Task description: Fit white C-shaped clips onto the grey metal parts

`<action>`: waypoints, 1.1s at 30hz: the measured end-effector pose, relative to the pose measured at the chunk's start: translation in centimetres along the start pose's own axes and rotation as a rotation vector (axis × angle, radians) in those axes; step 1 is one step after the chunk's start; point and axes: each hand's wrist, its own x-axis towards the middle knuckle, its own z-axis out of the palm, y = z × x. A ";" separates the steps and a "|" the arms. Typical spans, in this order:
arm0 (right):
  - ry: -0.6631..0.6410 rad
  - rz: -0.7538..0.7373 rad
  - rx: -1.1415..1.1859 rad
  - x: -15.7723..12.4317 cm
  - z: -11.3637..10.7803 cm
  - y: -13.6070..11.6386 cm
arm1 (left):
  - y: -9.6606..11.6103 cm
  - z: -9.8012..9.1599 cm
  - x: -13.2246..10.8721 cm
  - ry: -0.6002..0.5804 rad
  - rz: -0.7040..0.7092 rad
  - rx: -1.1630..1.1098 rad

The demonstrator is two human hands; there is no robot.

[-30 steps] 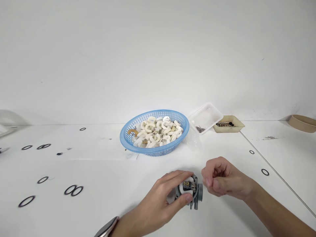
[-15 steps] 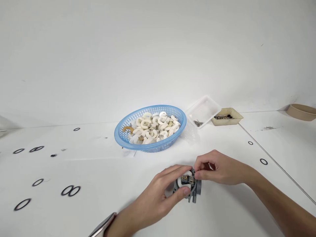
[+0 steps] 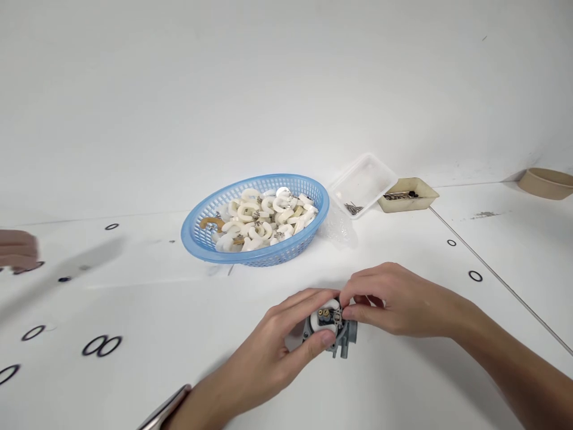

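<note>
A small grey metal carburetor body point(image 3: 341, 336) with a white float on top rests on the white table point(image 3: 179, 310). My left hand point(image 3: 277, 352) wraps around it from the left, with thumb and fingers closed on its sides. My right hand point(image 3: 394, 301) comes in from the right, with its fingertips pinched together at the top edge of the part; what they pinch is too small to make out. A watch shows on my left wrist point(image 3: 163, 409).
A blue plastic basket point(image 3: 215, 248) of white curved floats stands behind the hands. A clear tray point(image 3: 373, 179) with small pins and a beige tray point(image 3: 418, 200) lie at the back right. Black O-rings point(image 3: 101, 345) are scattered about. Another person's hand point(image 3: 15, 251) shows at the left edge.
My right hand has moved left from beside the part and pinched onto its top. The view has shifted right. Another person's hand has appeared at the left edge.
</note>
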 end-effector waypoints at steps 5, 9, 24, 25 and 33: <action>-0.010 -0.013 -0.044 -0.1 0.0 -0.4 | -0.1 0.0 0.1 0.017 0.004 0.024; -0.012 -0.027 -0.043 0.0 0.1 -0.4 | 0.1 0.0 0.2 0.006 -0.001 0.028; 0.013 -0.072 -0.038 -0.3 0.8 -0.2 | 0.2 -0.2 0.2 -0.014 -0.027 0.058; 0.014 -0.076 -0.032 -0.3 0.9 -0.2 | 0.2 -0.3 0.2 -0.015 -0.025 0.069; -0.004 0.035 0.106 -0.7 0.1 -0.2 | -0.5 0.3 -0.1 0.076 0.051 0.142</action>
